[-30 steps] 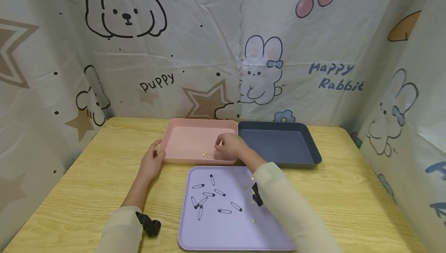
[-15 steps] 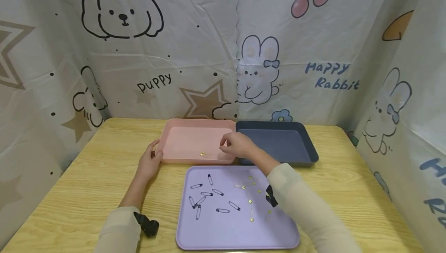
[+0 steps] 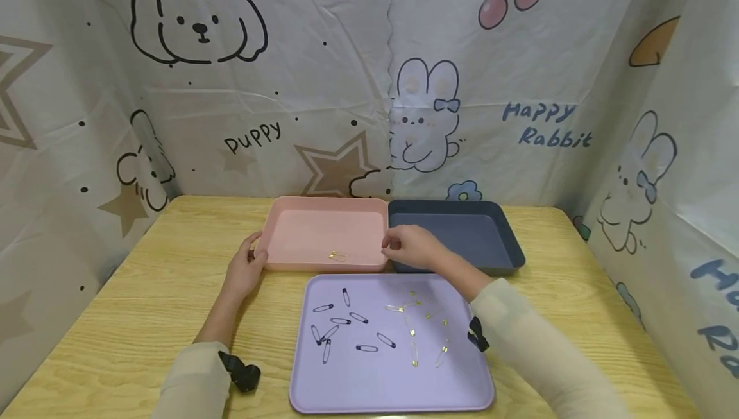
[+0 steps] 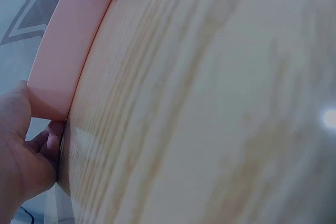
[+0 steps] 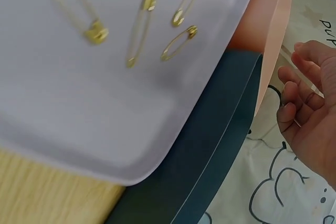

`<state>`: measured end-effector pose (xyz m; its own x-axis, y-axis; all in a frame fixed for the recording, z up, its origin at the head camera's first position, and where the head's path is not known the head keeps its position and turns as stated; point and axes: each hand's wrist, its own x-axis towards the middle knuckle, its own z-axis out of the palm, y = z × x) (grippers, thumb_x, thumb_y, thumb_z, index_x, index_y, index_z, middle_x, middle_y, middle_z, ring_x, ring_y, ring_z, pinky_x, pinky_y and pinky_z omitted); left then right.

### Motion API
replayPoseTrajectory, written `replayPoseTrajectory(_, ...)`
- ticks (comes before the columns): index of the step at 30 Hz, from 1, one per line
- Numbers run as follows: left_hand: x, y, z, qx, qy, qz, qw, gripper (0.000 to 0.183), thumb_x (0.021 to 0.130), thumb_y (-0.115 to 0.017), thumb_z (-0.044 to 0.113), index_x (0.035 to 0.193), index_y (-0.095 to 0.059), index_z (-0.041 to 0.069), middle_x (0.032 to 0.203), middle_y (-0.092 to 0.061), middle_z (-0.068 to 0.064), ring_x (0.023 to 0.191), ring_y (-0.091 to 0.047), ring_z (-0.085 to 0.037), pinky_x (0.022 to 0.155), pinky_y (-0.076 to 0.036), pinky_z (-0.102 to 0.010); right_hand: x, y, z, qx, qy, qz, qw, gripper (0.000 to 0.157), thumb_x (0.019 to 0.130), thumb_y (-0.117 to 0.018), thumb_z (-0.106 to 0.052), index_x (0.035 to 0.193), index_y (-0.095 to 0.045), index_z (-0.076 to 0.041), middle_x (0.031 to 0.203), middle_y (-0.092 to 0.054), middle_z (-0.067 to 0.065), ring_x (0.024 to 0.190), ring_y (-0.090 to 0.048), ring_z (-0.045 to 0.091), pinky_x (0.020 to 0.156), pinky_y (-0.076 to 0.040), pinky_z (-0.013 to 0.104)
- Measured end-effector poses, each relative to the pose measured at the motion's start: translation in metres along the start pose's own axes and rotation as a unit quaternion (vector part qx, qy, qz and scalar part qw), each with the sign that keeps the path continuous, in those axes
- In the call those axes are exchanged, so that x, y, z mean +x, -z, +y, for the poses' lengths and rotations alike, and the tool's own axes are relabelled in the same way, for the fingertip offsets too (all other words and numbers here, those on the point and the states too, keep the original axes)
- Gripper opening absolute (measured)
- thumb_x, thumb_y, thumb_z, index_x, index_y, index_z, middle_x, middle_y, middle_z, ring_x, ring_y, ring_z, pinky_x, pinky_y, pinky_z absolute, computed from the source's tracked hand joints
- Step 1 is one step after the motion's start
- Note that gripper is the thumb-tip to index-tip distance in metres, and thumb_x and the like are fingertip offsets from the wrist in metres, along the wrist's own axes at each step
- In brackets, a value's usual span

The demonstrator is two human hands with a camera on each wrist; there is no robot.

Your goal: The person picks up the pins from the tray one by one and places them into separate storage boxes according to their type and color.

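My left hand holds the front left corner of the pink tray; in the left wrist view, its thumb and curled fingers meet the tray's end. Near the seam between the pink tray and the dark blue tray hovers my right hand. Its fingers are loosely bent, with nothing between them in the right wrist view. A few gold safety pins lie in the pink tray. On the lilac tray, several black safety pins lie left and several gold safety pins right.
The trays stand on a wooden table, the lilac one in front of the other two. A printed curtain hangs behind and at both sides. A small black device sits on each wrist.
My right hand has moved right, from over the pink tray to the seam with the dark blue tray. More gold pins on the lilac tray are uncovered. The left hand keeps its place.
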<state>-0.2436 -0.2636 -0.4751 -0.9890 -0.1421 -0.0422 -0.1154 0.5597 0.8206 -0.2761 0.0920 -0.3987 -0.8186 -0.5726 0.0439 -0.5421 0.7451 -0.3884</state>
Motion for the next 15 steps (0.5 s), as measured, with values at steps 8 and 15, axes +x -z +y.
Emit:
replayPoseTrajectory(8,0.0,0.0,0.001,0.002,0.001,0.0,1.0,0.055,0.098,-0.036,0.029,0.149,-0.023,0.016,0.119,-0.046,-0.019,0.097,-0.044,-0.025,0.075,-0.038,-0.03,-0.023,0.002,0.012,-0.006,0.003,0.004,1.0,0.012,0.087,-0.064,-0.023,0.091,-0.069,-0.013,0.069,-0.055,-0.005,0.062,-0.046,0.008,0.059,-0.039,0.024)
replayPoseTrajectory(15,-0.001,0.0,0.001,0.006,-0.003,0.0,1.0,0.055,0.098,-0.035,0.031,0.149,-0.022,0.015,0.117,-0.047,-0.019,0.094,-0.044,-0.024,0.073,-0.038,-0.029,-0.042,-0.002,0.022,-0.004,-0.003,0.007,1.0,0.01,0.086,-0.065,-0.023,0.089,-0.068,-0.015,0.068,-0.052,-0.007,0.062,-0.045,0.006,0.058,-0.037,0.023)
